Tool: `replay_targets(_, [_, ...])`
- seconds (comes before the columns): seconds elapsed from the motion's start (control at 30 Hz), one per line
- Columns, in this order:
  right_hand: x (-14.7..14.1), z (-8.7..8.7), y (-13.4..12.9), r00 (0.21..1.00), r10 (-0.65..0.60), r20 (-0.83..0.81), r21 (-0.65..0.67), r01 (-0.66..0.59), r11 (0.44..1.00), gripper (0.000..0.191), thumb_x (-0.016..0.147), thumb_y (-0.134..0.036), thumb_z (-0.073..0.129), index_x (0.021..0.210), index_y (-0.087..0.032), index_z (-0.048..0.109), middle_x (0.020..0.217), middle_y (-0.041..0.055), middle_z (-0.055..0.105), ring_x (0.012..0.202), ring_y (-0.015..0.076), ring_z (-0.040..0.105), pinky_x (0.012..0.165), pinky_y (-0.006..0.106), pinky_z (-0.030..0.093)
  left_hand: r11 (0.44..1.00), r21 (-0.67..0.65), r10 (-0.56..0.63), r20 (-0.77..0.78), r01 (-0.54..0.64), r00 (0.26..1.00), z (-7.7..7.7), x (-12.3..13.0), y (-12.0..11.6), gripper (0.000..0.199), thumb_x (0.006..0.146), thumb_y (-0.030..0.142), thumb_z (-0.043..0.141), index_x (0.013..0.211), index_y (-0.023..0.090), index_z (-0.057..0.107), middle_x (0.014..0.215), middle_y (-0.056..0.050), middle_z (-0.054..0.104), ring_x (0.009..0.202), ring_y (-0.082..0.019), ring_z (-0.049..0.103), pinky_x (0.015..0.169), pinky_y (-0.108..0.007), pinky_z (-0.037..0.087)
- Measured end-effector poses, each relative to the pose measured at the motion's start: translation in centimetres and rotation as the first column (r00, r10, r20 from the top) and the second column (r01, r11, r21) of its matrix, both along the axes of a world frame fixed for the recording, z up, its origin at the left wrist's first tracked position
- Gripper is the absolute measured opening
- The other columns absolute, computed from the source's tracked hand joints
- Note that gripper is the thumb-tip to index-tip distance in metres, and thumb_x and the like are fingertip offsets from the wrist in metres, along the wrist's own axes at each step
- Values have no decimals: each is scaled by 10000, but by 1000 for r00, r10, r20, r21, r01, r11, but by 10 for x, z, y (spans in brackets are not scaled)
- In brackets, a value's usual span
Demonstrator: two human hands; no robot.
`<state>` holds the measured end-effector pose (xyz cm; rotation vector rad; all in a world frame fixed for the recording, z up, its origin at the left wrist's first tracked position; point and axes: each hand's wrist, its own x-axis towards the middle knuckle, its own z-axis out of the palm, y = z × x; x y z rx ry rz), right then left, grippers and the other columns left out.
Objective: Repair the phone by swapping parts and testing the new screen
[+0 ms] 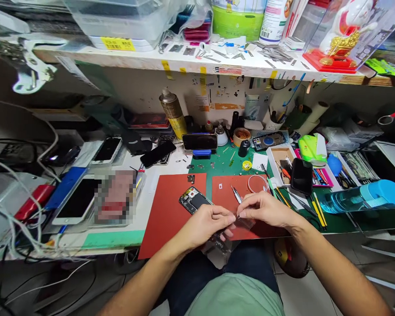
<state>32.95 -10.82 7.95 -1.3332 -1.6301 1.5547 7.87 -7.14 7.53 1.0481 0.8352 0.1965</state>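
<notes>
An opened phone body [197, 201] lies slantwise on the red mat [171, 188], its inner frame and camera area facing up. My left hand [213, 221] is closed near its lower end, thumb and fingers pinched over something too small to make out. My right hand [265, 208] meets it from the right, with thumb and forefinger pinched on a tiny dark piece. Thin clear plastic [247, 221] shows below the right fingers. Under my left hand, at the mat's edge, a dark, partly see-through item [221, 245] shows in part. Tweezers [236, 195] lie just beyond my right hand.
A small metal plate [191, 178] and a white tag [220, 186] rest on the mats. A phone on a stand [200, 142] is at the back. At right are a tool tray [276, 153], a dark phone [301, 176] and a blue bottle [361, 196]. A cluttered shelf [197, 63] overhangs the bench.
</notes>
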Motion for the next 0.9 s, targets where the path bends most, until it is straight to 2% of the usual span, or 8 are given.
replay_targets(0.1, [2,-9,-5,997,-76,-19,53,77,996,338,1010,-509,653,1111,-249,845,1015,55,709,902,190,638,827,315,483,1000,17,-12,20,12,1000,0,-13,0,633,839,727,755,992,113,786,988,-144,806,752,-194,755,695,-292,604])
replay_targets(0.2, [-1,-15,-10,994,-107,-34,60,109,992,382,1003,-571,657,1150,-272,842,1057,63,718,971,208,631,886,336,471,1000,28,8,-7,-7,1000,-4,-21,-4,630,832,730,756,965,115,785,979,-137,805,699,-178,742,688,-286,605])
replay_targets(0.33, [-11,-18,-13,988,-147,-57,-22,145,989,372,916,-589,770,1074,-266,866,944,46,733,870,188,615,803,317,466,997,71,7,-35,-4,999,-8,-22,-7,604,886,713,698,974,124,798,1014,-145,804,688,-186,743,665,-291,599])
replay_targets(0.47, [-21,-21,-15,981,-163,-109,-96,153,984,334,868,-571,822,920,-246,883,790,28,689,767,169,577,717,303,458,994,109,2,-11,-1,1000,-7,-19,-7,578,904,689,686,958,125,804,955,-135,795,745,-221,752,643,-297,603])
replay_targets(0.63, [-24,-24,-20,963,-234,-132,-130,217,967,302,827,-534,862,811,-233,867,926,48,699,832,182,611,739,313,488,997,70,27,-28,-25,999,-11,-20,-8,593,861,709,723,925,124,795,887,-118,788,713,-217,751,620,-293,610])
replay_targets(0.77, [-20,-28,-26,936,-314,-156,-132,295,946,279,830,-506,869,804,-228,864,924,55,715,886,193,602,789,317,477,997,43,72,-54,-69,996,-15,-24,-9,685,796,798,727,872,118,758,798,-112,775,614,-196,741,560,-267,589])
replay_targets(0.9, [-20,-34,-36,868,-451,-207,-163,424,891,279,846,-492,867,842,-213,850,852,38,714,801,165,585,770,307,466,993,31,115,-37,-114,993,-15,-25,-10,772,774,833,717,1029,106,769,969,-167,803,790,-266,804,589,-285,618])
